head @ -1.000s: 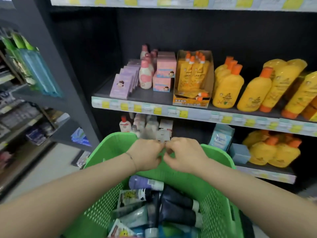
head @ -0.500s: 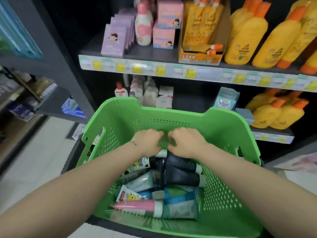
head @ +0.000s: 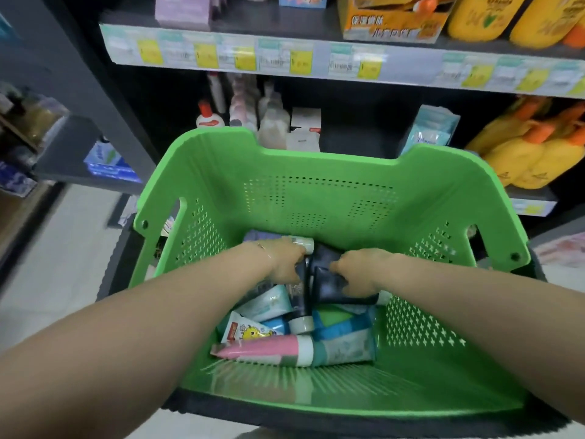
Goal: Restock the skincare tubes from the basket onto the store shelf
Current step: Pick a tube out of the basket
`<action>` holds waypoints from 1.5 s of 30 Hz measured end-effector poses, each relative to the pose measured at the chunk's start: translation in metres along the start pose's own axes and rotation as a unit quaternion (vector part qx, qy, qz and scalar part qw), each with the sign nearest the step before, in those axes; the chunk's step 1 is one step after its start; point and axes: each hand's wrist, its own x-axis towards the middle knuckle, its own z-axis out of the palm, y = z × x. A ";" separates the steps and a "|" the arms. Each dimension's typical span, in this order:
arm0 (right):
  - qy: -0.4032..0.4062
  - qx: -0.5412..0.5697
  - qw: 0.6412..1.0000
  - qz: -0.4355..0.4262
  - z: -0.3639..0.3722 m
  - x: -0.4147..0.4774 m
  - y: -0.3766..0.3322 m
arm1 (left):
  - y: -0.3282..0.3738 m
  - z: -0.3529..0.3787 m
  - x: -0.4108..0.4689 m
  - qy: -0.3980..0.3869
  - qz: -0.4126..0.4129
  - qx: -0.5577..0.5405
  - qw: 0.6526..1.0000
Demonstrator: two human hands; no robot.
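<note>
Head view: both forearms stretch forward and down into green perforated plastic basket [head: 316, 191]. Left hand [head: 283, 261] curls round slim dark tube [head: 301, 299] — white cap toward camera. Right hand [head: 357, 272] grips wide dark tube [head: 332, 288]. Other soft tubes, pink tube [head: 262, 347] nearest, heaped on basket floor — none on shelf [head: 285, 55].

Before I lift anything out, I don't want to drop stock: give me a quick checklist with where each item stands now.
1. Left hand inside the green basket, on a dark tube: ok.
2. Right hand on the neighbouring dark tube: ok.
3. Firm grip by either hand: cannot tell, fingers hidden.
4. Stock to restock: ok, pink tube and others lie in the basket.
5. Gap on the lower shelf: ok, beside the blue packet; whether tubes belong there, cannot tell.
</note>
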 end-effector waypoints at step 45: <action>-0.082 -0.046 0.992 -0.086 0.010 0.009 -0.011 | 0.007 -0.014 0.001 -0.012 -0.006 0.003 1.000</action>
